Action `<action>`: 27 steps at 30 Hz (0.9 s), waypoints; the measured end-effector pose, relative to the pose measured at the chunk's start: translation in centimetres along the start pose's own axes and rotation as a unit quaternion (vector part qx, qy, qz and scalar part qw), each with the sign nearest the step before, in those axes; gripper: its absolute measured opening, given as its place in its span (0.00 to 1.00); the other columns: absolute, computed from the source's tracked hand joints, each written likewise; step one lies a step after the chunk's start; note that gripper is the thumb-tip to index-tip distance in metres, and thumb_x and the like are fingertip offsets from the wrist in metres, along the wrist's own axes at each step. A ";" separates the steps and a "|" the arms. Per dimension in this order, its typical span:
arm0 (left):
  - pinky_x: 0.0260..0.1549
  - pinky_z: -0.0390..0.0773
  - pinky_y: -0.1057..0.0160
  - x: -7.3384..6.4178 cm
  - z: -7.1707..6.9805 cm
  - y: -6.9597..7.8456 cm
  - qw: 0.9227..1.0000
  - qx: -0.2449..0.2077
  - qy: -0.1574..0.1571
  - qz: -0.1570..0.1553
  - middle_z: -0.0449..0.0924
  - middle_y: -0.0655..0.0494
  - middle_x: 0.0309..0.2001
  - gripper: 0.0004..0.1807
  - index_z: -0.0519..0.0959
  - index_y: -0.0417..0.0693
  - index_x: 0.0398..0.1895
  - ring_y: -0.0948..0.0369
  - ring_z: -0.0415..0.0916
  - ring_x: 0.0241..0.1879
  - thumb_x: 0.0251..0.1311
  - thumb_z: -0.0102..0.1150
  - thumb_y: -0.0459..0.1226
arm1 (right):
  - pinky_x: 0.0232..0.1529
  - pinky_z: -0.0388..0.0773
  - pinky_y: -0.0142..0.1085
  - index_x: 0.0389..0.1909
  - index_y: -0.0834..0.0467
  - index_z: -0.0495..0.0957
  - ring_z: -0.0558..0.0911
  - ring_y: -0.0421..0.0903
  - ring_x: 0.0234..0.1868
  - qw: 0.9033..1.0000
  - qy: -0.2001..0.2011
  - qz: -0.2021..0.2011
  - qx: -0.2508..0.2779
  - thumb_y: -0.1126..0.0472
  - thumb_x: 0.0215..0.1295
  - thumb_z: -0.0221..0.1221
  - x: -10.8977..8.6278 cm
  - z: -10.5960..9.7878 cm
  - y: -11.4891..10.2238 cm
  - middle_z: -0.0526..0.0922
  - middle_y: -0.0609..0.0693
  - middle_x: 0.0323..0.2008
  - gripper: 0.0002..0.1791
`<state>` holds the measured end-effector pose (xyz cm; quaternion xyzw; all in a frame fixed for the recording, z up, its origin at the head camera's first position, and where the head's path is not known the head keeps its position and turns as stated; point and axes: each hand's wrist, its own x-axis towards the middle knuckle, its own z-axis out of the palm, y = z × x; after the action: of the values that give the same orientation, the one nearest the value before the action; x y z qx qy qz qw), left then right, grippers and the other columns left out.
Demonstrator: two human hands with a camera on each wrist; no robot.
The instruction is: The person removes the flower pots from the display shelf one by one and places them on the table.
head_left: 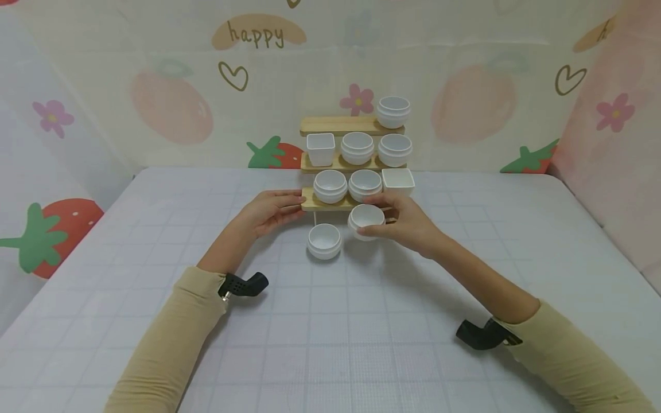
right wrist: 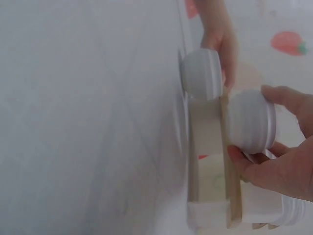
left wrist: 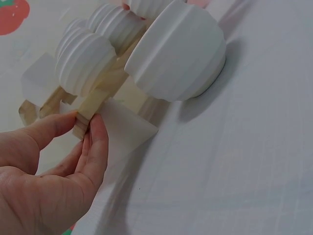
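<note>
Right hand (head_left: 408,223): fingers grasping 1 ridged white round pot (head_left: 366,222), held off the desk (head_left: 330,332) just in front of the bottom wooden tier (head_left: 335,207). Left hand (head_left: 273,211): fingers pinching that tier's grained end. We'd call this pot-handling in hand; next move likely calls for a level grip clear of the tier. Nearby, 1 similar pot (head_left: 324,244) on the desk; 2 square-sided pots (head_left: 321,150) shelved.

Even, diffuse light brightens the head view, laying soft grey shadows on the table (head_left: 330,344) in front of the wooden stand (head_left: 335,125). Both wrist views are dimmer and greyer: the left one blurs the backdrop (left wrist: 44,19) behind the stand, while the right one is hazy, softening the left hand (right wrist: 225,54) at the stand's far end.
</note>
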<state>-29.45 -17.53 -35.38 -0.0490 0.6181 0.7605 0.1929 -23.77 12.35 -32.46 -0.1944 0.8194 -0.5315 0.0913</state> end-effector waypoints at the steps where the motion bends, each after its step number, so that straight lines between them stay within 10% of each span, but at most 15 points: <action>1: 0.49 0.88 0.70 0.0 0.0 0.0 1.000 0.000 0.001 0.000 0.74 0.47 0.56 0.30 0.58 0.28 0.80 0.66 0.83 0.40 0.79 0.50 0.27 | 0.46 0.80 0.25 0.68 0.70 0.74 0.82 0.54 0.52 1.000 0.000 0.002 0.000 0.69 0.63 0.72 0.0 0.0 0.0 0.79 0.63 0.61 0.33; 27: 0.49 0.87 0.71 -0.1 0.2 0.1 1.000 -0.002 0.005 -0.006 0.69 0.42 0.65 0.30 0.58 0.28 0.80 0.66 0.84 0.39 0.79 0.50 0.28 | 0.59 0.81 0.38 0.67 0.69 0.75 0.83 0.60 0.58 0.999 -0.031 0.018 -0.030 0.66 0.62 0.74 0.1 0.4 1.5 0.79 0.63 0.63 0.33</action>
<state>-29.34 -17.41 -35.26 -0.0569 0.6173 0.7603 0.1940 -24.04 12.55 -34.00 -0.1984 0.8349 -0.4990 0.1210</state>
